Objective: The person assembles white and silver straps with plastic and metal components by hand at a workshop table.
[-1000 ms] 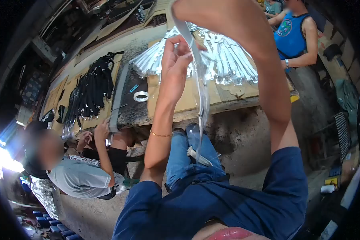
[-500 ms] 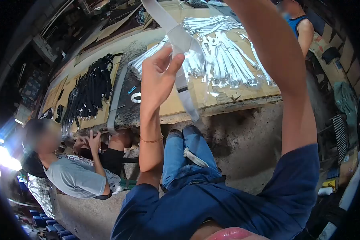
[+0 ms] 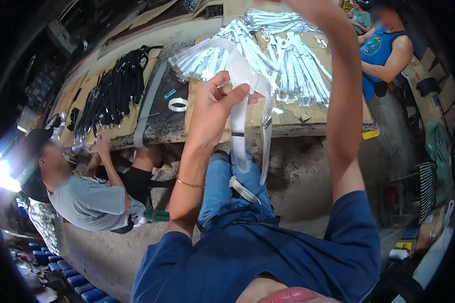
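Note:
A white strap with a wider joined patch is pinched between the thumb and fingers of my left hand, in front of my body. Two tails of it dangle over my knees, one with a small dark slider. The strap's upper end curves off to the left above the hand. My right hand is raised at the top edge, over the far side of the table; its fingers are cut off and smeared. Beyond my left hand lie bundles of silvery white straps on cardboard.
Black straps lie on cardboard to the left, near a tape roll and a blue cutter. A person in grey sits at the left. Another person in a blue tank top stands at the right.
The strap has come down from its stretched, raised position, and its second tail now hangs free. My left hand has moved right and lower. My right arm has swung left.

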{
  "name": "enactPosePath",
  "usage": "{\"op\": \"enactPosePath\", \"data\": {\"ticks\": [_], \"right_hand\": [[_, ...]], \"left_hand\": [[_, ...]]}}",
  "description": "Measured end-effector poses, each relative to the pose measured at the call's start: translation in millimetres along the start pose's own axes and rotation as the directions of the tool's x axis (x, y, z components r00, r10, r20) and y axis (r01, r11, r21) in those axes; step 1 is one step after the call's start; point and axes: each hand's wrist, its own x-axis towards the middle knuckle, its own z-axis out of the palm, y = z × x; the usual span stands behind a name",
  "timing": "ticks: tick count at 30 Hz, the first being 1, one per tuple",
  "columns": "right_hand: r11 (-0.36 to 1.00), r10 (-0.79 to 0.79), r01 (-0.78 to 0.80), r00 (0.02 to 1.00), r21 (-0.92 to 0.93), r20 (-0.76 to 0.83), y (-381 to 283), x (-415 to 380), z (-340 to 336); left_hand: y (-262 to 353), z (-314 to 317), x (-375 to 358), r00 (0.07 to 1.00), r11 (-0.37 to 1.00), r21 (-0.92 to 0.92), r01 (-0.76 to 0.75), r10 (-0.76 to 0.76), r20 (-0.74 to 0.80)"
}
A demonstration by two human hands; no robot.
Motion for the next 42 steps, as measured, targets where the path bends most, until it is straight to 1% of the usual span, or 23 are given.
{"op": "enactPosePath", "data": {"ticks": [1,2,3,5,6,7,8,9,10,12,15,18,22,24,27,28,30,34,36,37,39,40,42], "right_hand": [[0.913,0.157,-0.151,0.987,0.378,0.015,1,-35,20],[0.712,0.306,-0.25,0.951,0.656,0.03,3,-70,41],[0.665,0.338,-0.318,0.935,0.676,0.108,-21,-94,51],[0.691,0.229,-0.231,0.969,0.685,0.096,-20,-130,74],[0.688,0.245,-0.247,0.964,0.683,0.102,-23,-142,79],[0.601,0.306,-0.281,0.946,0.748,0.109,-26,-151,84],[0.504,0.363,-0.305,0.924,0.808,0.121,-29,-158,88],[0.498,0.369,-0.313,0.92,0.809,0.129,-29,-163,93],[0.443,0.412,-0.317,0.903,0.839,0.124,-29,-167,98],[0.37,0.506,-0.315,0.857,0.874,0.095,-28,-171,109],[0.368,0.523,-0.295,0.85,0.882,0.066,-26,-172,117],[0.396,0.54,-0.312,0.84,0.863,0.055,-28,-170,125],[0.398,0.545,-0.309,0.837,0.864,0.048,-28,-170,129],[0.343,0.558,-0.252,0.83,0.905,0.019,-29,-170,132],[0.312,0.589,-0.268,0.808,0.912,0.037,-28,-171,133],[0.311,0.589,-0.267,0.807,0.912,0.036,-29,-171,133],[0.394,0.593,-0.282,0.805,0.875,-0.008,-32,-170,132],[0.459,0.585,-0.285,0.81,0.842,-0.045,-38,-166,133],[0.453,0.663,-0.359,0.747,0.816,-0.039,-46,-162,130],[0.454,0.662,-0.356,0.749,0.817,-0.041,-47,-161,129],[0.451,0.65,-0.354,0.759,0.819,-0.03,-49,-160,128],[0.454,0.647,-0.349,0.762,0.82,-0.034,-48,-161,129],[0.381,0.601,-0.147,0.789,0.913,-0.124,-45,-164,132]], "left_hand": [[-4,-1,-2,1.0,1.0,-0.023,0.015,-0.015,-0.011],[-7,-1,-4,0.999,0.999,-0.028,0.047,-0.046,0.004],[-12,-2,-4,0.998,0.998,-0.039,0.058,-0.058,0.001],[-24,0,-8,0.995,0.997,-0.025,0.08,-0.078,0.061],[-30,5,-11,0.999,0.999,-0.021,0.03,-0.03,0.03],[-34,8,-12,0.999,0.999,-0.027,0.043,-0.042,0.034],[-38,10,-14,0.999,0.998,0.054,0.044,-0.044,-0.001],[-40,11,-15,0.999,0.99,0.137,0.044,-0.039,-0.039],[-45,5,-14,0.997,0.968,0.237,0.083,-0.081,-0.018],[-45,4,-14,0.996,0.969,0.23,0.089,-0.084,-0.03],[-45,-2,-15,0.992,0.975,0.184,0.122,-0.114,-0.055],[-48,-10,-11,0.999,0.951,0.308,0.035,-0.042,0.017],[-45,-13,-9,0.998,0.937,0.345,0.049,-0.059,0.02],[-42,-14,-7,0.994,0.925,0.377,0.056,-0.086,0.064],[-42,-11,-5,0.992,0.921,0.377,0.1,-0.119,0.029],[-40,-10,-6,0.992,0.92,0.378,0.1,-0.12,0.029],[-35,-8,-8,0.973,0.913,0.346,0.217,-0.232,0.001],[-28,-4,-9,0.974,0.904,0.374,0.207,-0.224,0.004],[-30,-10,-5,0.973,0.815,0.559,0.15,-0.223,0.064],[-30,-11,-4,0.973,0.815,0.56,0.148,-0.221,0.063],[-31,-13,-3,0.991,0.879,0.472,0.067,-0.115,0.074],[-33,-13,-3,0.991,0.878,0.474,0.063,-0.111,0.074],[-38,-13,-2,0.999,0.935,0.352,-0.031,0.021,0.03]]}}
